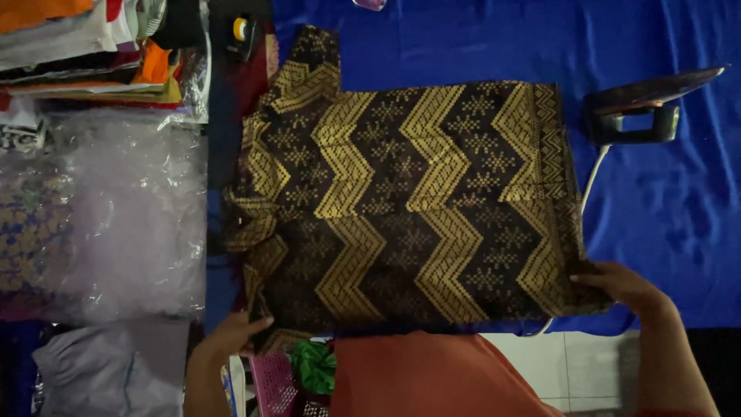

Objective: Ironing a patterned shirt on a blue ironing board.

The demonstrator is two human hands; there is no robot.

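Both hands, left (pixel 235 330) and right (pixel 614 282), on patterned garment (pixel 409 208); iron (pixel 637 108) apparently upended nearby.

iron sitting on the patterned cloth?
No: the iron stands on the blue sheet, to the side of the black-and-gold cloth.

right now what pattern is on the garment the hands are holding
Gold zigzag chevrons with small star motifs on dark brown garment, seen in the head view.
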